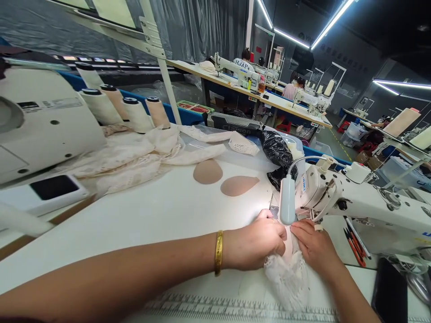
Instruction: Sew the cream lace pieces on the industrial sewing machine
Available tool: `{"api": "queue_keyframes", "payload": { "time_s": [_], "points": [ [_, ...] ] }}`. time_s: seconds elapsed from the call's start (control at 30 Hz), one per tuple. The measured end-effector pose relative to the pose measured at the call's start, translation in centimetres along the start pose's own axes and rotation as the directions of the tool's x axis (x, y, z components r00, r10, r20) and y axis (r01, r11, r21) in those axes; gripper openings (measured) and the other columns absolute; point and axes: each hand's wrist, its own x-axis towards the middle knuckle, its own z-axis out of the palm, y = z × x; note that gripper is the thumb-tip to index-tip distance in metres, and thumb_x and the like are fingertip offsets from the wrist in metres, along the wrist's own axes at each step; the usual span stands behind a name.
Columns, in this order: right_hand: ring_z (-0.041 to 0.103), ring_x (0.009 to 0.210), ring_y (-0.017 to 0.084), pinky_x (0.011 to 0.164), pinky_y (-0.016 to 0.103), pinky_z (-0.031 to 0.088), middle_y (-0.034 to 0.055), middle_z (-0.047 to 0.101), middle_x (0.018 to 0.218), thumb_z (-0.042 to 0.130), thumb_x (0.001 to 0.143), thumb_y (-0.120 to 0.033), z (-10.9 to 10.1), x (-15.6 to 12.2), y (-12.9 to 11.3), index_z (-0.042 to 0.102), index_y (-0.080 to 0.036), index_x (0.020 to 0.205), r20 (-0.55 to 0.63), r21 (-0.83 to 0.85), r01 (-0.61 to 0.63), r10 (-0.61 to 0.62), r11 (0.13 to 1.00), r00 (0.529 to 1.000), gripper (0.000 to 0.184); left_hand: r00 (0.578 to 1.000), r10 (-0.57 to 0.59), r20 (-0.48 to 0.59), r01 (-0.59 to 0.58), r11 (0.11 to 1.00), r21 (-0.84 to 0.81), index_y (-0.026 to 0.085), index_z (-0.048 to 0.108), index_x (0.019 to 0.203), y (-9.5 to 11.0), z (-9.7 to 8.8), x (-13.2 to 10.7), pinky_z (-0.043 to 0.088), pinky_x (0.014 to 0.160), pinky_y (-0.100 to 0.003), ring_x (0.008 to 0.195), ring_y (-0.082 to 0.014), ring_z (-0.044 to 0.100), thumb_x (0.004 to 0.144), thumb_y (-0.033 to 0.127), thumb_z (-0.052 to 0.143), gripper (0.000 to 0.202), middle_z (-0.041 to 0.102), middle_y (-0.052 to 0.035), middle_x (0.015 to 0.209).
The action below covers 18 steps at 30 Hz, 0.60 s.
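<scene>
Fingertips (pixel 281 234) of left hand (pixel 256 244), right hand (pixel 316 247) on frilly white lace (pixel 286 274)

On the white table (pixel 151 211) two beige pads (pixel 208 172) lie side by side, just apart. Behind them sprawls a cream lace pile (pixel 128 157), reaching to four thread cones (pixel 136 114) that stand in a row. A crumpled black bag (pixel 278 152) sits to the right of the pads. A white machine (pixel 40 121) fills the left edge. A printed ruler (pixel 235 309) runs along the near edge. At the right lie red-handled tools (pixel 353 244) and a dark phone (pixel 389 291). Far tables carry sewing machines (pixel 235 69), with a person (pixel 292 87) seated there under light strips (pixel 332 20).
</scene>
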Motion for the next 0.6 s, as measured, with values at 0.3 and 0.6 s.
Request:
{"api": "queue_keyframes", "payload": {
  "time_s": [0.3,0.6],
  "points": [
    [0.069,0.108,0.021,0.089,0.033,0.058,0.0046,0.077,0.120,0.047,0.093,-0.004,0.2,0.0,0.1,0.069,-0.025,0.121,-0.021,0.031,0.004,-0.004,1.000,1.000,0.042,0.998,0.057,-0.028,-0.058,0.997,-0.049,0.025,0.080,0.089,-0.8,-0.5,-0.4,0.029,0.098,-0.045,0.102,-0.0292,0.060,0.066,0.003,0.064,0.035,0.070,-0.0074,0.115],
    [0.069,0.107,0.021,0.082,0.031,0.056,0.0064,0.076,0.119,0.044,0.095,-0.004,0.1,0.1,0.0,0.069,-0.023,0.117,-0.028,0.011,0.036,-0.036,0.999,0.999,0.038,0.999,0.042,0.014,-0.040,0.995,-0.089,0.025,0.079,0.084,-1.6,-1.4,0.1,0.029,0.101,-0.046,0.114,-0.0329,0.062,0.065,0.000,0.064,0.035,0.074,-0.0070,0.121]
  ]
}}
